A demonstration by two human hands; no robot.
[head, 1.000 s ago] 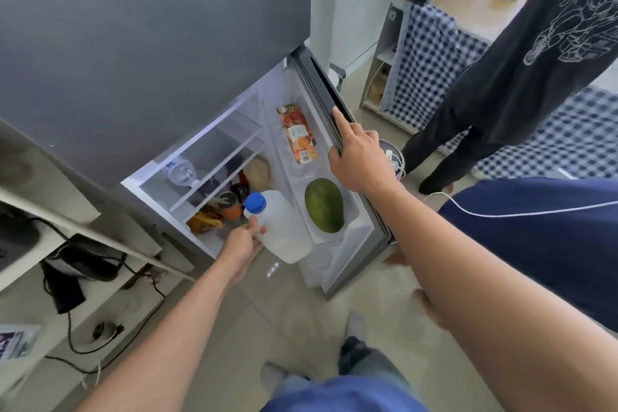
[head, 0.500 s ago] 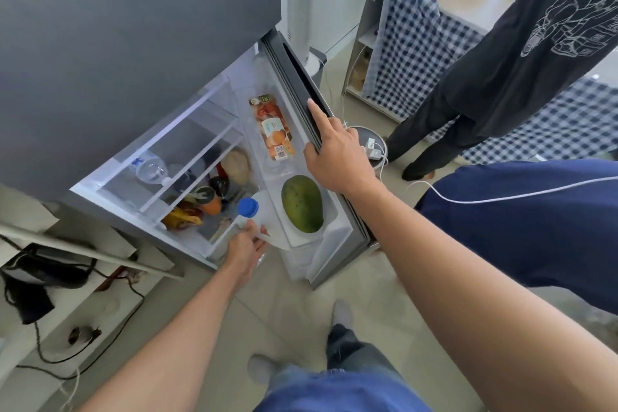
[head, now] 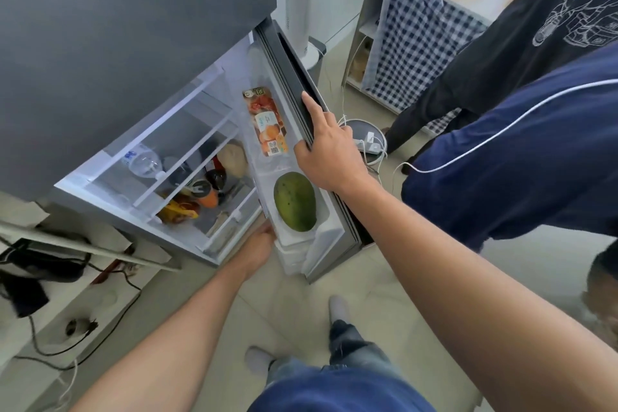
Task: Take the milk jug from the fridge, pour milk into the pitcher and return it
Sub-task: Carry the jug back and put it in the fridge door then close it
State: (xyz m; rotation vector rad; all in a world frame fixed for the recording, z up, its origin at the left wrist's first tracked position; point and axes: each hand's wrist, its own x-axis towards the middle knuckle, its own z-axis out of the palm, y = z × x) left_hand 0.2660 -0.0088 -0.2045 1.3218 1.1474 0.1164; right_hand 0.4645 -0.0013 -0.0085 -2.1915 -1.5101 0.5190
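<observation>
The fridge [head: 133,43] door [head: 294,84] is standing open. The right hand [head: 329,150] is holding the door's edge, with the fingers curled over the top and one finger pointing along it. The left hand [head: 262,244] is reaching low, under the door shelf [head: 294,254]. Its fingers are hiding behind the shelf, so I cannot tell if they are wrapping around something. The milk jug is not showing anywhere. A big green fruit [head: 295,201] is sitting in the door shelf. A juice carton [head: 267,125] is lying in the shelf above it.
</observation>
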